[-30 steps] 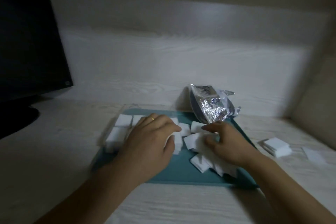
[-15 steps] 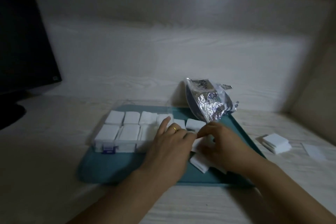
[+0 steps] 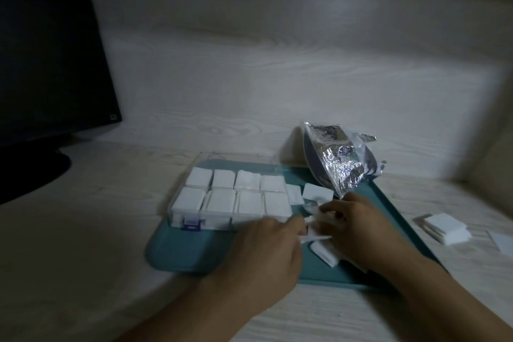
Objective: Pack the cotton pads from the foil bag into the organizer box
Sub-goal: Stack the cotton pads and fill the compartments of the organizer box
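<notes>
A clear organizer box with a blue latch stands on a teal tray; white cotton pads fill its compartments. The crumpled foil bag stands at the tray's back right. Loose cotton pads lie on the tray right of the box. My right hand grips a bunch of loose pads near the tray's front. My left hand sits just left of it, blurred, its fingertips pinching the edge of the same pads.
A dark monitor on its stand fills the left. A small stack of white pads and a single flat pad lie on the pale wood desk right of the tray. A wooden wall stands close behind.
My left hand came off the organizer box and moved right and toward me, meeting the right hand at the loose pads. The box's filled compartments are now uncovered.
</notes>
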